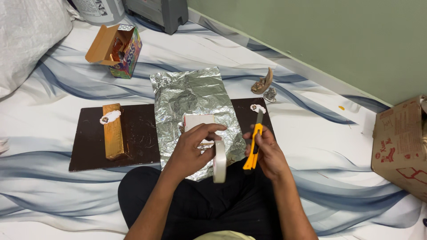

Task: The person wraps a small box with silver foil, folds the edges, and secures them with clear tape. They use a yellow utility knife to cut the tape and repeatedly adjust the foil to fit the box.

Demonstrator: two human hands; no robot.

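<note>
A floor sheet (311,146) printed with white and grey-blue waves is spread under everything, and a plain green wall (311,35) is met at its far edge. A dark brown board (138,133), flat and glossy, is laid on the sheet in front of the seated person. On its left part a gold-wrapped bar (113,131) is seen lying lengthwise, with a white scrap on its far end. A crinkled sheet of foil (195,95) is draped across the board's middle, and a small white box (199,121) is set on the foil.

A roll of white tape (219,162) is gripped on edge by the left hand (194,149), its fingers (209,129) curled closed round the roll above the foil's near edge. A yellow knife (254,144) is clasped in the closed right hand (266,151), blade pointing away, just beside the tape.

Further back an open, colourful carton (116,50) is placed on the sheet. A brown cardboard box (400,146) is found at the right, and a white sack (26,35) at the far left.
</note>
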